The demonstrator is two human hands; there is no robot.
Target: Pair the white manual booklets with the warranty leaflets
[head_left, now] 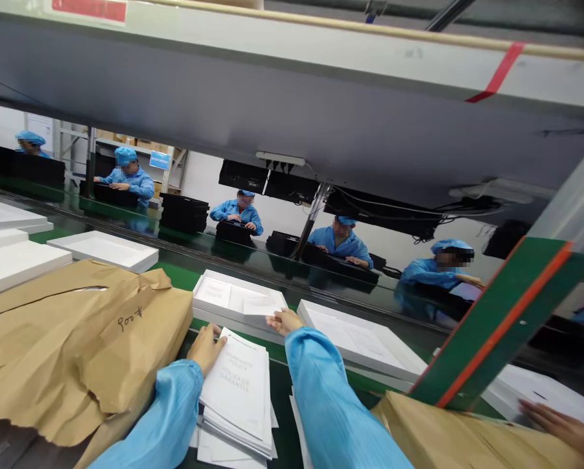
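Note:
My left hand is at the upper left edge of a stack of white warranty booklets, its fingers curled onto the top one. My right hand reaches forward, fingers pinched at the near edge of a white leaflet. This leaflet lies over the right part of a shallow white box. Inside that box, on the left, is another printed leaflet. The stack is uneven, with loose sheets sticking out underneath.
Torn brown paper packaging fills the left; a brown package is at lower right. More white boxes line the green conveyor. A green post slants down at right, near another person's hand. A shelf hangs overhead. Several people work opposite.

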